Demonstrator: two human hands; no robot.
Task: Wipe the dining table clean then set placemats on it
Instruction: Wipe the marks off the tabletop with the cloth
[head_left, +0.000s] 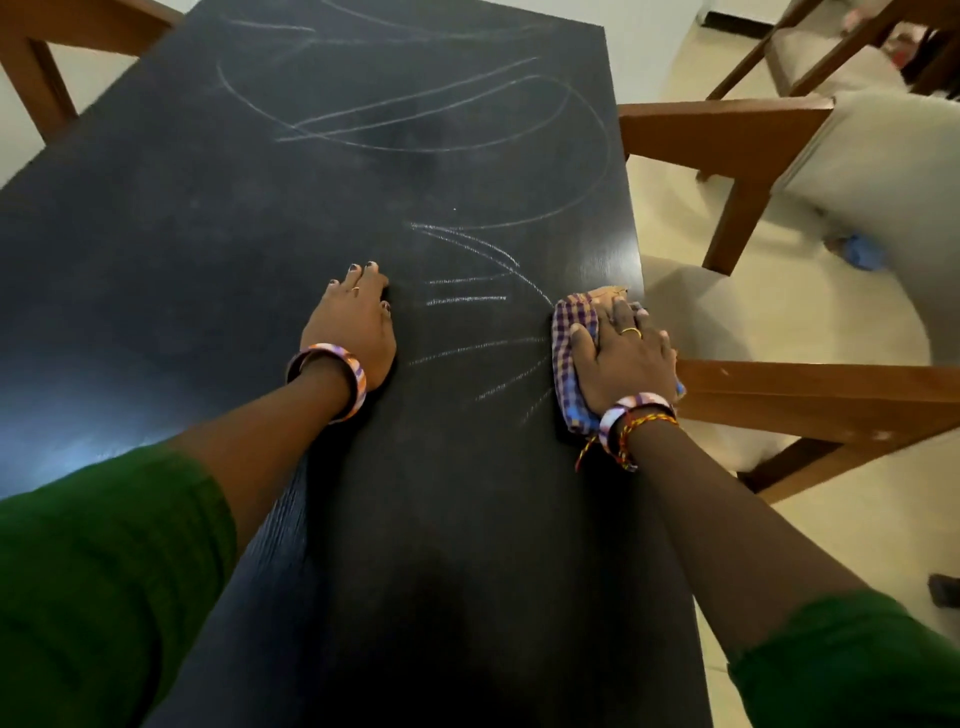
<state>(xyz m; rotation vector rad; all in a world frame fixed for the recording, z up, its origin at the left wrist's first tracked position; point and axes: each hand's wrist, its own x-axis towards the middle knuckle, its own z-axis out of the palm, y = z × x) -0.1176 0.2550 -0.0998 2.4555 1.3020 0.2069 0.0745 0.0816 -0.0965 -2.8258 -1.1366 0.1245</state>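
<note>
The right hand (621, 353) presses flat, fingers spread, on a purple checked cloth (571, 364) at the right edge of the black chalk-streaked tabletop (260, 208). The left hand (353, 327) rests flat, fingers straight, left of the cloth.

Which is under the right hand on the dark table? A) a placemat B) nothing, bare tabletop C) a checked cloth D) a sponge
C: the right hand lies flat on a checked cloth near the right edge of the table, with white chalk-like marks just left of it, while the left hand rests on the bare tabletop.
</note>
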